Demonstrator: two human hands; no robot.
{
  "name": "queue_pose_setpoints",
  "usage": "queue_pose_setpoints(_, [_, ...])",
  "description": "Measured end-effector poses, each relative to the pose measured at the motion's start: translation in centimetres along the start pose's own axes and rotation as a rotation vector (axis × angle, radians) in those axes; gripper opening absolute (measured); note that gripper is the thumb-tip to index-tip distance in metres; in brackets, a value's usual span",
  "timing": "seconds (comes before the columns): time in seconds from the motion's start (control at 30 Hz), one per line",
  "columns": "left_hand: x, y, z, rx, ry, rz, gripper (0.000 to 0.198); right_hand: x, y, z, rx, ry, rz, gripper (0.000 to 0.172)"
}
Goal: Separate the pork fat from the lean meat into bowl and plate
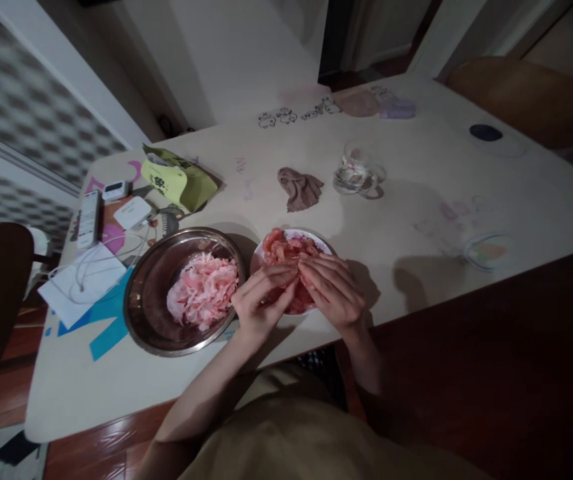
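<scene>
Over a white plate (pixel 323 242) heaped with reddish pieces of raw meat (pixel 279 245), my two hands meet with fingertips close together. My left hand (pixel 261 297) has thumb and fingers pinched at a piece of the meat. From the other side, my right hand (pixel 339 293) closes its fingers on the same spot; the hands hide much of the piece. Just left of the plate stands a wide metal bowl (pixel 149 300) holding a pile of pale pink and white shreds (pixel 203 290).
Behind the plate lie a crumpled brown cloth (pixel 300 189) and a clear glass mug (pixel 353 177). A yellow-green bag (pixel 179 180), a white remote (pixel 89 219), a white box with a cable (pixel 133 213) and white paper (pixel 83 283) occupy the table's left side.
</scene>
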State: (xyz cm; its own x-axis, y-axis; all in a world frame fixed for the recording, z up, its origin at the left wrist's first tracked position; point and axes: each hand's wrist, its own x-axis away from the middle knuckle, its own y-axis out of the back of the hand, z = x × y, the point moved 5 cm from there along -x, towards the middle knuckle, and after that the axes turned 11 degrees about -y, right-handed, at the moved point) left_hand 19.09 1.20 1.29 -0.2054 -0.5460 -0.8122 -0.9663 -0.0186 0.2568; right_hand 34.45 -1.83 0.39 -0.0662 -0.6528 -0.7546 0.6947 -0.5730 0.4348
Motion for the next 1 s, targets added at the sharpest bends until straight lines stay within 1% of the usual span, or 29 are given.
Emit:
queue_pose_setpoints(0.1, [0.2,0.0,-0.2,-0.053,-0.052,0.003,0.021,0.0,-0.1,0.5,0.041,0.011,-0.035,0.05])
queue_pose_setpoints(0.23, [0.3,-0.1,-0.4,-0.099,-0.078,-0.001,0.02,0.0,-0.3,0.9,0.082,0.003,-0.047,0.053])
queue_pose_setpoints(0.33, [0.3,0.0,-0.7,-0.117,-0.08,-0.012,0.02,0.1,-0.4,0.4,0.116,-0.02,-0.059,0.049])
queue_pose_setpoints(0.43, [0.4,0.0,-1.1,-0.135,-0.086,-0.011,0.022,-0.1,-0.2,-0.4,0.148,-0.07,-0.097,0.044])
queue_pose_setpoints(0.5, [0.3,0.0,-1.2,-0.139,-0.078,-0.009,0.022,-0.2,-0.1,-0.8,0.121,-0.1,-0.113,0.042])
queue_pose_setpoints(0.57, [0.1,0.0,-1.1,-0.147,-0.04,-0.004,0.021,-0.4,0.0,-1.0,0.055,-0.139,-0.123,0.04])
queue_pose_setpoints(0.67, [-0.1,-0.1,-0.8,-0.151,0.008,0.011,0.021,-0.6,0.0,-1.3,-0.049,-0.23,-0.139,0.038])
queue_pose_setpoints(0.83, [-0.1,-0.3,-0.4,-0.137,0.059,0.056,0.024,-0.3,-0.2,-1.5,-0.15,-0.339,-0.119,0.041])
queue_pose_setpoints(1.0, [0.2,-0.2,-0.2,-0.118,0.073,0.068,0.026,0.1,-0.4,-2.1,-0.206,-0.453,-0.106,0.031])
